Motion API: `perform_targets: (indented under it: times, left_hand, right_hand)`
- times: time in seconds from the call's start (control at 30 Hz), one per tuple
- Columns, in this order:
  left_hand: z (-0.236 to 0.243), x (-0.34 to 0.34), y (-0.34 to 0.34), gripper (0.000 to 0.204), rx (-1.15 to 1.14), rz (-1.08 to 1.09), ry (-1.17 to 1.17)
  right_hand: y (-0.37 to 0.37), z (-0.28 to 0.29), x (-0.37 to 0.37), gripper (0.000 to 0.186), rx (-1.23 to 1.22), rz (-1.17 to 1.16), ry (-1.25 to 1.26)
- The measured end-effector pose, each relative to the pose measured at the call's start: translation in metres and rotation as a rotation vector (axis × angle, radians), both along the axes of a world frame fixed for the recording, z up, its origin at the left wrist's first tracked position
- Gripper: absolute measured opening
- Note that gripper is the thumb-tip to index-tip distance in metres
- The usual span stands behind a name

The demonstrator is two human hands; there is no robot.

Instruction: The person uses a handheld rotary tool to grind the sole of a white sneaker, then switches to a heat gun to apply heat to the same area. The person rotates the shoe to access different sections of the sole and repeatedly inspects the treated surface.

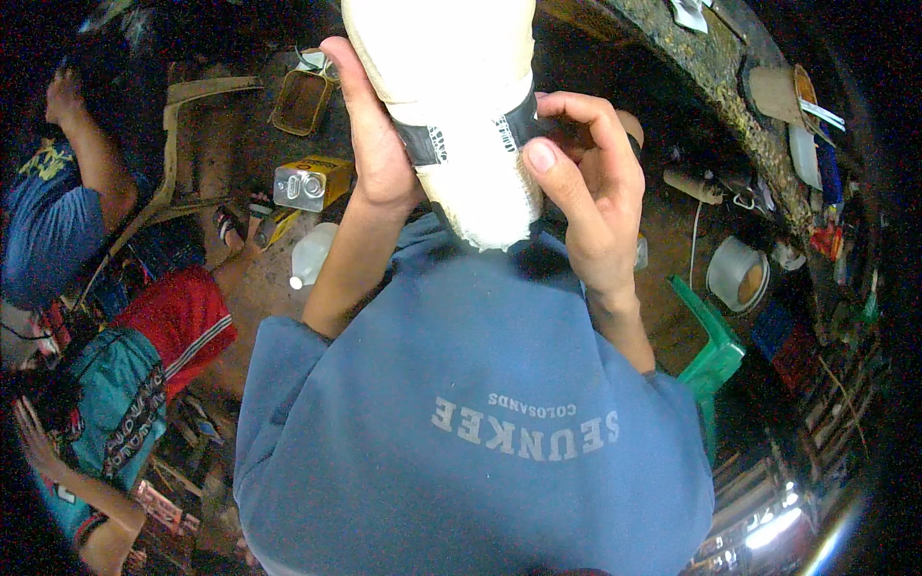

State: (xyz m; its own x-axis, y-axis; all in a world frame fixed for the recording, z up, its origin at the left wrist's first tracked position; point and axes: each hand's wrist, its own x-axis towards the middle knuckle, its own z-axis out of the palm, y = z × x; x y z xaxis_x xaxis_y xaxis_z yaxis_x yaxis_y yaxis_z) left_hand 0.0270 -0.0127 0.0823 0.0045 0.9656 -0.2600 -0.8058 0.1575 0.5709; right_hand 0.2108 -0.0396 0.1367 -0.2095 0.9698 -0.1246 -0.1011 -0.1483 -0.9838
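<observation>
A pale shoe-shaped piece [451, 53] with black printed bands and a rough, narrower lower end is held upright in front of my body. My left hand [382, 163] grips its left side, thumb along the edge and the other fingers hidden behind it. My right hand [591, 192] holds the right side with bent fingers, its thumb beside the lower band. My blue shirt [475, 346] fills the view below the piece.
Two other people [58, 221] [110, 403] sit at my left near a wooden chair frame [202, 86]. A yellow can [322, 178] and translucent jug [312, 254] are on the floor. At right are a green plastic seat [711, 336], a bucket [730, 274] and a mottled ledge [715, 86].
</observation>
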Motion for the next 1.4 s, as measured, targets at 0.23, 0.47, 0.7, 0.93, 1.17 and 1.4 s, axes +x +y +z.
perform_targets:
  times: [0.23,0.47,0.7,0.93,1.17,1.4]
  left_hand:
    - [-0.001,0.0,-0.002,0.094,0.034,-0.015,-0.017]
    - [0.004,-0.006,-0.004,0.092,0.122,-0.043,-0.113]
    - [0.023,0.001,-0.003,0.096,-0.057,0.129,0.087]
    - [0.037,-0.001,-0.002,0.098,0.131,-0.126,-0.036]
    - [0.048,0.003,-0.006,0.096,-0.027,-0.077,0.086]
    - [0.052,0.003,-0.007,0.096,-0.054,-0.065,0.078]
  right_hand:
    - [0.011,0.002,-0.003,0.028,0.1,-0.037,-0.148]
    - [0.01,-0.004,-0.006,0.028,0.098,-0.015,-0.126]
    - [0.006,0.003,-0.003,0.033,0.051,0.02,-0.054]
    - [0.003,0.013,0.0,0.037,0.072,0.036,-0.034]
    - [0.002,0.018,0.002,0.038,0.061,0.039,-0.009]
    - [0.004,0.018,0.001,0.038,0.05,0.027,-0.016]
